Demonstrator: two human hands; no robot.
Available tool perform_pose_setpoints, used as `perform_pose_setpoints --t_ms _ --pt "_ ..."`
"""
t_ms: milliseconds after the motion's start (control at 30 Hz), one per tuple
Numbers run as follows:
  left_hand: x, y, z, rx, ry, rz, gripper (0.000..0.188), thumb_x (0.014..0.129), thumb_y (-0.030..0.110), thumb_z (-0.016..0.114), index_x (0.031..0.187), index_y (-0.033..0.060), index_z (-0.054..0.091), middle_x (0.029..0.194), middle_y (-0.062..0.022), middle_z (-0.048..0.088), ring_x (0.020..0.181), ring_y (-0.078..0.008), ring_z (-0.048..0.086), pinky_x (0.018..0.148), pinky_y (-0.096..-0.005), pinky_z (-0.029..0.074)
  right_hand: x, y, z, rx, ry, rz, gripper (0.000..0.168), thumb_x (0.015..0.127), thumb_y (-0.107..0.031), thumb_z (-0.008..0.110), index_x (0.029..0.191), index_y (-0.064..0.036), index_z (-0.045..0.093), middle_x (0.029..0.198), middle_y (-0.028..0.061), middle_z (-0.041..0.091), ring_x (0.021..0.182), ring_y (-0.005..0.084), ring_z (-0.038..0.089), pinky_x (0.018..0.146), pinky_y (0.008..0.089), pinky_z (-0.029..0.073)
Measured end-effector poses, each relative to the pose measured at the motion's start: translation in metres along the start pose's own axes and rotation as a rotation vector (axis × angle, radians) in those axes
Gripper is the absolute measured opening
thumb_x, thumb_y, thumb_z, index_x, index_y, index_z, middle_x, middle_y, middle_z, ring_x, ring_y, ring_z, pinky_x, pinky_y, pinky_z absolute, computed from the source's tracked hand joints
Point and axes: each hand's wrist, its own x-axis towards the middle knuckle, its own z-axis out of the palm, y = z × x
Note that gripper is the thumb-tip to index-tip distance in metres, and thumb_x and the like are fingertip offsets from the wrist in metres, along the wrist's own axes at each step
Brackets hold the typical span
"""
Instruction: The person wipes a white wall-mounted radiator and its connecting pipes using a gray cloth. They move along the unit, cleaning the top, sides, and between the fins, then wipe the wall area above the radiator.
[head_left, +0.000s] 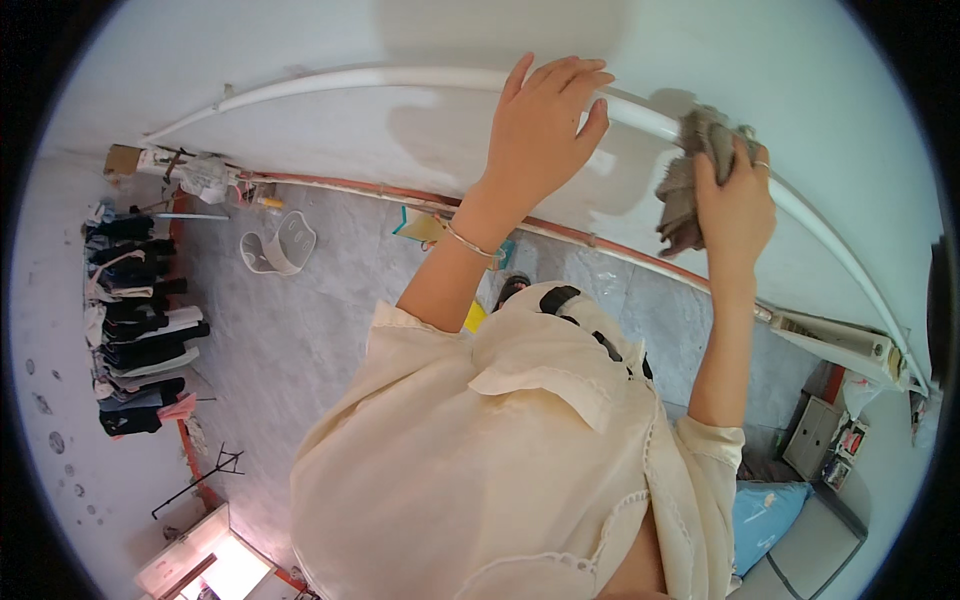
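A white pipe (405, 76) runs along the wall in front of me, bowed by the lens. My right hand (739, 195) grips a crumpled grey-brown cloth (694, 199), whose upper part lies over the pipe. One loose fold of the cloth hangs below the pipe. My left hand (544, 124) is raised in front of the pipe, holding nothing, its fingers spread. Whether its fingertips touch the pipe or the wall cannot be made out. A bangle (474, 244) circles my left wrist.
A second, lower pipe (360, 186) follows the wall's foot. Clothes (142, 330) hang on a rack at left. On the grey floor (322, 315) are a white plastic basket-like item (281, 244) and a paper bag (420, 226). A radiator (832, 345) and blue pillow (769, 521) are at right.
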Motion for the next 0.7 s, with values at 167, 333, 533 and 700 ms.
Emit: perform_pose_setpoints --t_ms 167,333,533,700 --pt "-0.010 -0.052 -0.023 0.063 0.075 0.010 0.018 0.089 0.021 0.056 0.103 0.0123 0.065 0.111 -0.0021 0.064 0.110 -0.0219 0.056 0.107 -0.0473 0.031 0.007 -0.027 0.007 -0.042 -0.007 0.043 0.048 0.082 -0.040 0.060 0.119 -0.010 0.062 0.122 0.0154 0.056 0.095 0.0372 0.064 0.076 0.0448 0.052" --pt "-0.009 -0.092 -0.020 -0.011 0.076 0.004 0.019 0.089 0.021 0.053 0.085 0.0065 0.065 0.088 -0.0072 0.066 0.093 -0.0247 0.058 0.093 -0.0417 0.039 -0.013 -0.127 0.039 -0.013 0.082 -0.131 0.048 0.080 -0.040 0.063 0.117 -0.009 0.063 0.118 0.0157 0.057 0.091 0.0370 0.064 0.074 0.0446 0.052" --pt "-0.011 -0.095 -0.018 -0.086 0.199 0.002 0.021 0.086 0.021 0.055 0.078 0.0044 0.065 0.079 -0.0083 0.063 0.084 -0.0254 0.057 0.084 -0.0382 0.038 -0.014 -0.152 0.060 0.125 0.113 -0.200 0.048 0.079 -0.033 0.067 0.119 -0.008 0.062 0.122 0.0170 0.056 0.097 0.0376 0.062 0.080 0.0431 0.051" --pt "-0.014 -0.096 -0.014 -0.089 0.255 0.022 0.023 0.087 0.025 0.056 0.076 0.0062 0.064 0.076 -0.0058 0.062 0.081 -0.0229 0.056 0.083 -0.0360 0.038 -0.011 -0.111 0.057 0.070 0.131 -0.237 0.045 0.082 -0.030 0.065 0.120 -0.004 0.061 0.123 0.0182 0.057 0.105 0.0385 0.059 0.088 0.0420 0.047"
